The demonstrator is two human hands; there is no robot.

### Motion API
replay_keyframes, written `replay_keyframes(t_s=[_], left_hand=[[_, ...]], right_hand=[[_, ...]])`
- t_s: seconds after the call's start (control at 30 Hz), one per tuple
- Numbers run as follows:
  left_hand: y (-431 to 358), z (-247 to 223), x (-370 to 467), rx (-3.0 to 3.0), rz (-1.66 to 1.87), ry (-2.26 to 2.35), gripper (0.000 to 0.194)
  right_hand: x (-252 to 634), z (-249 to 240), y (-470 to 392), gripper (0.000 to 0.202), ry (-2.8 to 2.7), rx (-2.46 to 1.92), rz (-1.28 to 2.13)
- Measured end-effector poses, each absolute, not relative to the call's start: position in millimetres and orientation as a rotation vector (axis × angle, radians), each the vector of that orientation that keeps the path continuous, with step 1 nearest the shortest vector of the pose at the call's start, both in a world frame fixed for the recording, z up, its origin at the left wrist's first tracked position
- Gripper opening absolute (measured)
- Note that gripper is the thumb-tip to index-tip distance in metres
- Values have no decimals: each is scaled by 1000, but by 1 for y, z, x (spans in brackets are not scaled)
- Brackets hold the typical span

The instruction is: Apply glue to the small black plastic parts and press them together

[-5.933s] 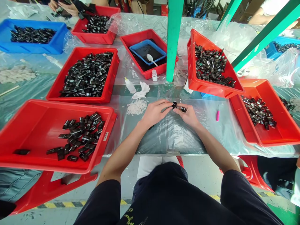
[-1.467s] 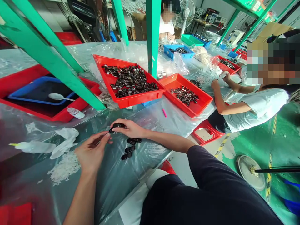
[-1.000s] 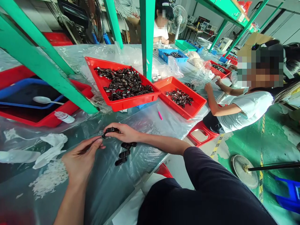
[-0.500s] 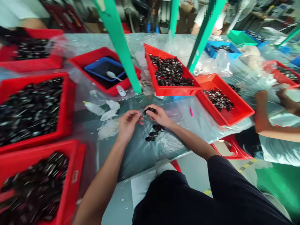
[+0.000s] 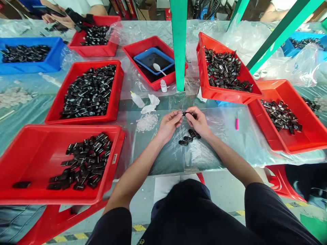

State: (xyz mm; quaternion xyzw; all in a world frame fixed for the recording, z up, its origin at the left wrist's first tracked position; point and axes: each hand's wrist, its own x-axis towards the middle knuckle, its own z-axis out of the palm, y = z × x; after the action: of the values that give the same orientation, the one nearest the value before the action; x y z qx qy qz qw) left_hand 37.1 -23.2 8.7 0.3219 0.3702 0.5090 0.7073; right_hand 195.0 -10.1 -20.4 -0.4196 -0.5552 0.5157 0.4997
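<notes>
Over the middle of the plastic-covered table (image 5: pixel 173 156), my right hand (image 5: pixel 198 122) pinches a small black part (image 5: pixel 191 115). My left hand (image 5: pixel 170 125) meets it from the left, fingertips pressed together at the end of the part; whatever they grip is too small to make out. Several similar black pieces (image 5: pixel 188 139) lie on the table just below my right hand. To the left of my left hand is a pile of small whitish bits (image 5: pixel 147 122), with a crumpled white tissue (image 5: pixel 151 103) and a white squeeze bottle (image 5: pixel 137 99) behind it.
Red bins of black parts stand at left (image 5: pixel 119 149) and right (image 5: pixel 230 93). A green post (image 5: pixel 178 44) rises behind my hands, near a small bottle (image 5: pixel 164 85) and a blue tray (image 5: pixel 143 64) with a white spoon (image 5: pixel 158 69). A pink tool (image 5: pixel 237 123) lies right. Another person's hands (image 5: pixel 61 20) are upper left.
The view has swung to the left, showing more of the left bins and a blue bin. My hands remain close together around the black part.
</notes>
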Motion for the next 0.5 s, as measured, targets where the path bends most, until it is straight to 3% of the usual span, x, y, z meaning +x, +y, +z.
replay_keyframes(t_s=[0.5], left_hand=[[-21,10,33,579,1058,797,21]], right_hand=[[198,-24,-11,37,-1386,-1022,1179]])
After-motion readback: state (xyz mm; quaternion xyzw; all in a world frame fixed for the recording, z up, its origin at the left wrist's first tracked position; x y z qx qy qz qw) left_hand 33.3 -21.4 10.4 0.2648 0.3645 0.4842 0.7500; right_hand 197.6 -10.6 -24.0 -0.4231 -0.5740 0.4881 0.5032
